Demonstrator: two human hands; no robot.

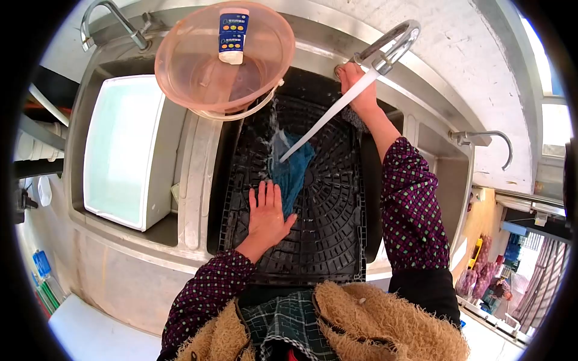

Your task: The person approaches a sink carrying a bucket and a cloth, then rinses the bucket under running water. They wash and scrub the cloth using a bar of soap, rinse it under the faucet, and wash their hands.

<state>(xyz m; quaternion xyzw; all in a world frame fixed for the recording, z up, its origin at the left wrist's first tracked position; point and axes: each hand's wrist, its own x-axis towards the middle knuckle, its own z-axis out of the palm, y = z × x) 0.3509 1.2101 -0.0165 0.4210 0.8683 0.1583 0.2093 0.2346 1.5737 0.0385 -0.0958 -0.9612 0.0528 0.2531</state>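
Note:
My left hand (267, 218) lies with its fingers stretched out at the lower edge of a wet blue cloth (294, 174). The cloth rests on a black ribbed plastic crate (328, 204) set in the middle sink. At the back right of that sink, my right hand (359, 90) is closed at the base of the running tap (391, 48), apparently around its handle, which the fingers mostly hide. A stream of water (331, 112) falls from the tap onto the cloth. Below my right wrist is a dark grey, rough-looking piece (355, 119), partly covered.
A translucent pink bucket (174, 66) holding a blue-labelled container (233, 36) stands at the back left. In the left sink is a white tub (153, 156) of pale liquid. More taps rise at the left (114, 24) and right (490, 137).

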